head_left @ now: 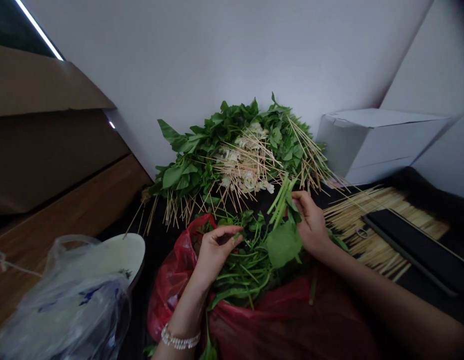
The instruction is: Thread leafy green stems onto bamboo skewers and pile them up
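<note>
A bunch of leafy greens (286, 240), with pale cut stems pointing up, is gripped in my right hand (310, 222). My left hand (218, 250) pinches a short green stem piece (236, 236) between thumb and fingers. Both hands are above an open red plastic bag (179, 270), which is filled with loose green stems and leaves (247, 275). Beyond the hands lies a heap of skewered greens (190, 155), and pale white leaves on skewers (247, 160) sit in its middle.
Loose bamboo skewers (348, 215) lie at right, with a dark phone (412, 245) on them and a small ring-like metal object (362, 233). A white box (378, 142) stands behind. At left are a white bowl (132, 247), clear plastic bags (74, 310) and cardboard (47, 150).
</note>
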The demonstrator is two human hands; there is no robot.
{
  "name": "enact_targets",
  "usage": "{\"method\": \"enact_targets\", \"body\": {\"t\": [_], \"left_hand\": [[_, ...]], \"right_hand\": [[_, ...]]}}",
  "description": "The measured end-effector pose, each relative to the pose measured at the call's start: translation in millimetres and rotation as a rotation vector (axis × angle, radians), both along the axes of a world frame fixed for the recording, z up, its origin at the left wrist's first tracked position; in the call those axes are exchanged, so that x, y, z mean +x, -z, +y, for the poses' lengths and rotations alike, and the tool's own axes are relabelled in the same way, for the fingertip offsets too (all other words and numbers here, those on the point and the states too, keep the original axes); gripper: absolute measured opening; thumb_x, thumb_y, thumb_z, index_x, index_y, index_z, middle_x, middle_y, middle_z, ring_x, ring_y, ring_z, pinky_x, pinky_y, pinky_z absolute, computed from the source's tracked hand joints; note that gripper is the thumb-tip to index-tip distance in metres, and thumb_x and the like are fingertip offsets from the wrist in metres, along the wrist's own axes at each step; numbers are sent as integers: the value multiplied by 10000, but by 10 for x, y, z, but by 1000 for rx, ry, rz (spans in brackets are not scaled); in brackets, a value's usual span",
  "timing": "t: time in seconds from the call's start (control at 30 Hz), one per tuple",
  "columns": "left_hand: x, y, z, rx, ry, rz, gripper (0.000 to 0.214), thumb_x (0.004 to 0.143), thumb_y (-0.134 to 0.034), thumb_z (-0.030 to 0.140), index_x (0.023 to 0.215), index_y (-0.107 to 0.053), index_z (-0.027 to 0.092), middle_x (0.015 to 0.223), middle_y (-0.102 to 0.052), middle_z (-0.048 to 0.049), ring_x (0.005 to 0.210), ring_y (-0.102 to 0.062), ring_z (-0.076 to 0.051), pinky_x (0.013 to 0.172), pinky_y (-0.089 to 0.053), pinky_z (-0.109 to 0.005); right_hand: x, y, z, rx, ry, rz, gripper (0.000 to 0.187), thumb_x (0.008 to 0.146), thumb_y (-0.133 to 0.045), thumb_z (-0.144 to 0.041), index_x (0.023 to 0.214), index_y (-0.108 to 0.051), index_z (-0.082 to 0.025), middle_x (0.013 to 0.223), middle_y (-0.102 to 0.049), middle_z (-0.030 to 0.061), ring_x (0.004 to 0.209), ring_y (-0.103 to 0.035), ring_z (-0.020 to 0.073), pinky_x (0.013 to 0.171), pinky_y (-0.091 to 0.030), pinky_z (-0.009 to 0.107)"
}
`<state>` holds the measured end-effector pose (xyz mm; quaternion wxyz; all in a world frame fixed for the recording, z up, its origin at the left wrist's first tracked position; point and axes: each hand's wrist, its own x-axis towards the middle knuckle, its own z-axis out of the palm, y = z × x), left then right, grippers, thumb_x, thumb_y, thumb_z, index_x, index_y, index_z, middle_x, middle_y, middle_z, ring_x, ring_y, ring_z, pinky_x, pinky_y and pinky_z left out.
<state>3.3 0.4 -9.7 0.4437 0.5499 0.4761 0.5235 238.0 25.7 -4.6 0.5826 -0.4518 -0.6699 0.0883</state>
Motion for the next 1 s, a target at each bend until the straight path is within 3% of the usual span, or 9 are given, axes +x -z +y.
{"method": "enact_targets", "body": {"t": [0.2, 0.43, 0.53, 0.63, 0.8, 1.0], "left_hand": [[-48, -16, 23, 117, -109, -176, 125, 704, -837, 289, 787, -809, 200, 936, -774, -79, 928, -681, -212, 883, -504, -308], [-53, -13, 38, 42, -151, -436, 299, 662, -877, 371, 885, -807, 185, 871, -766, -39, 730, -638, -109, 711, -504, -207], [-37, -33, 42, 20, -115, -535, 283, 663, -884, 324, 901, -805, 193, 943, -765, -36, 736, -635, -85, 737, -511, -192], [-40, -17, 53, -13, -88, -619, 263, 623, -908, 245, 858, -801, 197, 1058, -765, -45, 760, -667, -87, 791, -527, -207], [-64, -15, 49, -95, -60, -626, 360, 561, -940, 230, 888, -794, 190, 772, -767, -17, 723, -693, -112, 730, -537, -201], [-59, -61, 35, -101, -84, -627, 316, 519, -952, 220, 791, -795, 178, 735, -764, -15, 677, -672, -99, 667, -520, -185]], "right_hand": [[-53, 46, -53, 99, -123, -165, 185, 1006, -364, -235, 1002, -548, -224, 757, -638, -1, 627, -601, 133, 598, -463, 246], [-88, 60, -110, 261, -158, -261, 194, 982, -391, -146, 1080, -543, -218, 831, -672, 11, 695, -646, 131, 655, -497, 241], [-81, 51, -117, 287, -143, -240, 210, 970, -388, -118, 1079, -545, -207, 823, -658, 16, 691, -635, 127, 633, -487, 229], [-95, 78, -107, 319, -169, -361, 259, 947, -378, -87, 1083, -579, -179, 809, -654, 30, 713, -631, 138, 655, -486, 236], [-148, 151, -100, 317, -158, -681, 318, 924, -404, -76, 1100, -660, -143, 784, -664, 35, 657, -601, 130, 610, -452, 242], [-145, 166, -109, 318, -105, -708, 337, 939, -396, -87, 1113, -677, -150, 809, -685, 39, 650, -596, 119, 608, -440, 238]]}}
